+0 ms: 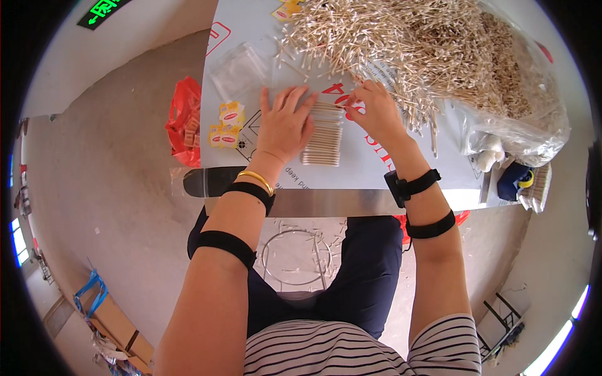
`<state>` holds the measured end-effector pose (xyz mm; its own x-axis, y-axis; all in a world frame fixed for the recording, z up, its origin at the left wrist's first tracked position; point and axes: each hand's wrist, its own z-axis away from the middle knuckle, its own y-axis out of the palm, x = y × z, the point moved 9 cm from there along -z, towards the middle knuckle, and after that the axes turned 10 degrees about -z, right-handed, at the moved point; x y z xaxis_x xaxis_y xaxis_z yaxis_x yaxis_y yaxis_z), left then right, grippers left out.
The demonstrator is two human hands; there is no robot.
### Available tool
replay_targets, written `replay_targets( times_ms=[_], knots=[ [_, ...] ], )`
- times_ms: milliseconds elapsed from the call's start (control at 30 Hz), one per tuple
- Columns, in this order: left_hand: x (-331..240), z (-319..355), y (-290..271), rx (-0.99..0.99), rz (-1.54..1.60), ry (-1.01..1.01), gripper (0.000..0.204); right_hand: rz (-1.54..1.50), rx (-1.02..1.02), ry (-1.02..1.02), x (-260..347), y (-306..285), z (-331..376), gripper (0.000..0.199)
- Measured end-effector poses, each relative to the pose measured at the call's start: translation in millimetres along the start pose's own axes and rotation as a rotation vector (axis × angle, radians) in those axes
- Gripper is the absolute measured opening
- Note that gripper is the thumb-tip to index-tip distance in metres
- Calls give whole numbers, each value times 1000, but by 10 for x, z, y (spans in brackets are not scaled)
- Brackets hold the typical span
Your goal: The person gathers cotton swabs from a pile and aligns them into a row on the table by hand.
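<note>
Cotton swabs [401,50] look light, stiff and snappable, best pinched mid-stick. On the grey floor [125,131] stands a pale table [357,178], swabs heaped far right. Between the left hand [285,125], spread wide, and the right hand [376,114], fingertips narrowed, lies a neat row [322,141]; whether they pinch one, I cannot tell.

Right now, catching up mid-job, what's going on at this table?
A person's left hand, fingers spread, is beside a neat row of slim, pale cotton swabs. The right hand is at the row's upper right end; whether it grips one is unclear. Beyond lies a big, loose heap of pale cotton swabs.
</note>
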<state>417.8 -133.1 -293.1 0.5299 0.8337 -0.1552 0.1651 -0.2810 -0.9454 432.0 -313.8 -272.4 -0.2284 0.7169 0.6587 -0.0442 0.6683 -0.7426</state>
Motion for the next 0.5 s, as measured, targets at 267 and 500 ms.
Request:
replay_targets(
  times_ms=[267,500],
  knots=[
    [-12,-2,11,-11,-13,11,52,-59,-36,36,-35,-33,-106,6],
    [11,17,2,-1,22,-13,54,-18,-140,113,-213,-333,-5,8]
  ],
)
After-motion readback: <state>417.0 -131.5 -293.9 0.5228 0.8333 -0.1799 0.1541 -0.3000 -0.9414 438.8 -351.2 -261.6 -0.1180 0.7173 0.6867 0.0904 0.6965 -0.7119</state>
